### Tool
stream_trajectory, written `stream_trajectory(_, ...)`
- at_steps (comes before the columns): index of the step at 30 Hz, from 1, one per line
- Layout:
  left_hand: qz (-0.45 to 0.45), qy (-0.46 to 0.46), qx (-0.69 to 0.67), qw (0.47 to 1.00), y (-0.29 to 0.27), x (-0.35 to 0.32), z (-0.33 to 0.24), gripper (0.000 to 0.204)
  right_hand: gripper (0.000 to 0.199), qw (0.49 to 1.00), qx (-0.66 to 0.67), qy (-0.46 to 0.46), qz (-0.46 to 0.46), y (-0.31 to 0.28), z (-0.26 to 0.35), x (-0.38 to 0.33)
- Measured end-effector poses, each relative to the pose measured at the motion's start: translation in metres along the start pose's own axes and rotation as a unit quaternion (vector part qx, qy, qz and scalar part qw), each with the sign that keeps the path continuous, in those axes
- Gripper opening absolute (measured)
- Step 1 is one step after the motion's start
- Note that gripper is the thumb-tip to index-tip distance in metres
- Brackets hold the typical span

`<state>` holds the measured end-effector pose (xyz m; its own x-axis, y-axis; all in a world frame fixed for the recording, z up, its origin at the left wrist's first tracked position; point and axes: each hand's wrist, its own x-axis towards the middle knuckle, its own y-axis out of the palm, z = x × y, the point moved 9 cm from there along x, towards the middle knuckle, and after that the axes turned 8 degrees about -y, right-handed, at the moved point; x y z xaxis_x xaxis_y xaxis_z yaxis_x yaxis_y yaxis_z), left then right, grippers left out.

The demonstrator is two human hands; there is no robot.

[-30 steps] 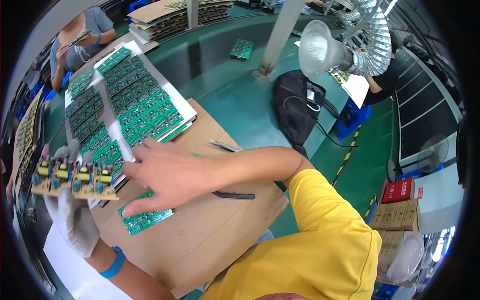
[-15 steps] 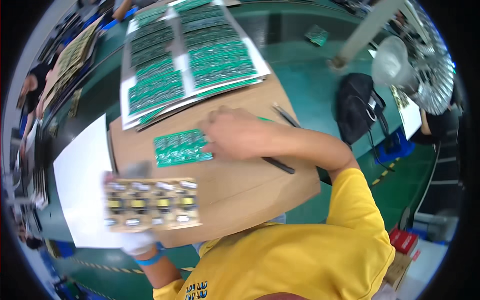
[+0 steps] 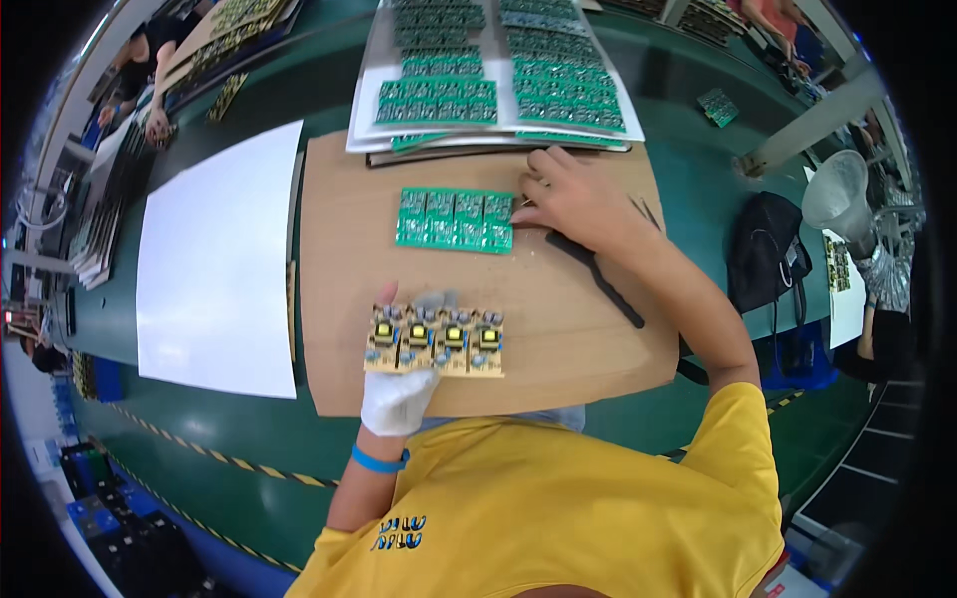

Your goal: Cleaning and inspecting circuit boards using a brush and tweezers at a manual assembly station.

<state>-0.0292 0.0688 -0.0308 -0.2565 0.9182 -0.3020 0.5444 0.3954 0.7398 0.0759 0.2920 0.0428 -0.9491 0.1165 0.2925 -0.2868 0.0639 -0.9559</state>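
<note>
My left hand (image 3: pixel 397 401), in a white glove with a blue band at the wrist, grips a tan circuit board (image 3: pixel 435 361) from below. Yellow-topped transformers and other upright components cover its face. Beyond it a green circuit board (image 3: pixel 456 221) with small parts lies flat on the brown cardboard (image 3: pixel 349 249). At that board's right edge is my bare right hand (image 3: pixel 573 199), thumb and forefinger closed on the edge as far as I can see; the other fingers are bent. A black-handled tool (image 3: pixel 603 282) lies next to my right forearm, partly hidden.
Rows of green boards (image 3: pixel 568 95) fill a white-sheeted stack at the far side. A large white sheet (image 3: pixel 219 269) lies to the left. On the right are a black bag (image 3: pixel 766 249), a loose green board (image 3: pixel 718 107) and a lamp-like shade (image 3: pixel 835 191). Other people work further off.
My left hand has brought the tan board rightward, in front of the green one. My right hand has drawn back to the green board's right edge. The view has swung left.
</note>
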Motion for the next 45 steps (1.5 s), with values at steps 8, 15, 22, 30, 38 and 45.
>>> stream_trajectory(8, 0.015, 0.034, 0.166, 0.985, 0.01, 0.017, 0.001, 0.096, 0.034, 0.947, -0.086, 0.286, -0.119, -0.067, -0.029, -0.099)
stream_trajectory(15, 0.017, 0.013, 0.199, 0.98, -0.004, 0.009, 0.005, 0.099, 0.032, 0.901, -0.033, 0.424, -0.082, -0.047, 0.003, -0.16)
stream_trajectory(22, 0.023, 0.098, 0.279, 0.955, 0.02, -0.002, -0.031, 0.096, 0.027, 0.896, -0.108, 0.423, -0.084, -0.042, -0.002, -0.162)
stream_trajectory(30, -0.135, 0.08, 0.292, 0.943, -0.023, 0.018, -0.05, 0.054, 0.016, 0.899, -0.063, 0.393, -0.184, -0.063, 0.017, -0.152)
stream_trajectory(38, -0.094, 0.041, 0.079, 0.992, -0.014, 0.018, -0.027, 0.037, 0.015, 0.92, 0.032, 0.383, -0.079, -0.026, 0.056, -0.131)
stream_trajectory(45, -0.153, 0.13, 0.171, 0.964, -0.012, 0.019, -0.012, 0.051, 0.013, 0.831, 0.31, 0.432, -0.161, -0.002, 0.109, -0.086)
